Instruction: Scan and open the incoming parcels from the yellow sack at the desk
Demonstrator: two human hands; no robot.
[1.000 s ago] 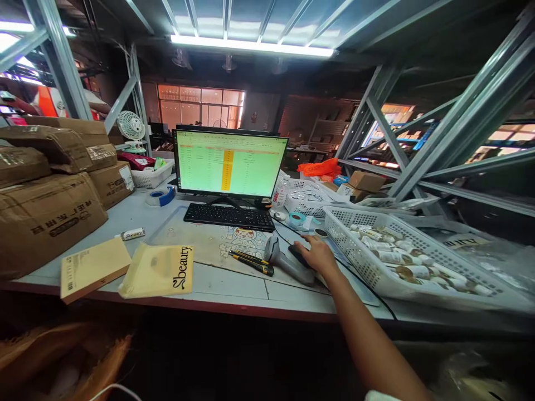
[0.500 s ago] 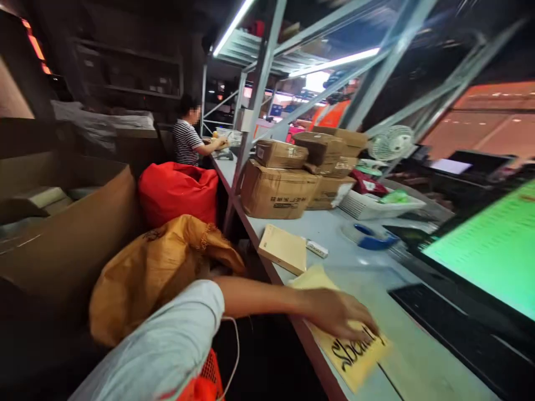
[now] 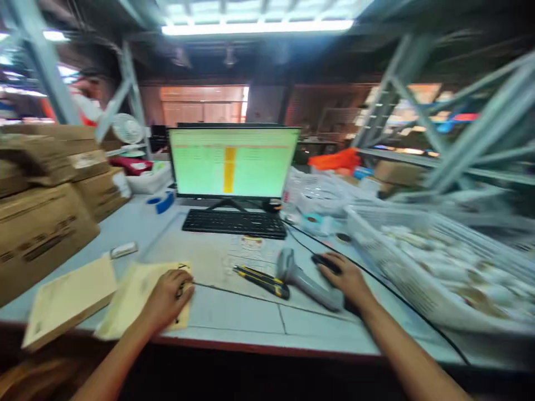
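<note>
My left hand [image 3: 168, 299] lies on a pale yellow padded envelope [image 3: 136, 295], fingers curled over its right edge; motion blur hides the printing. Beside it, to the left, is a tan flat parcel [image 3: 69, 301]. My right hand [image 3: 345, 280] covers a black computer mouse [image 3: 326, 263]. Just left of that hand, a grey handheld barcode scanner [image 3: 303, 281] lies on its side. Two yellow-and-black utility knives [image 3: 261, 281] rest between my hands. A white basket [image 3: 388, 262] of small cream rolled items stands to the right of my right hand.
Stacked cardboard parcels [image 3: 42, 239] fill the left of the desk. A black keyboard [image 3: 234, 224] sits below a green-lit monitor [image 3: 232, 162]. A black cable [image 3: 376, 295] runs along the desk toward the front right. The desk's front edge [image 3: 259, 348] lies just beyond my wrists.
My view has swung back from the left to face the monitor. My left hand remains on the envelope, now seen lying nearer the desk's front edge. My right hand is on the mouse.
</note>
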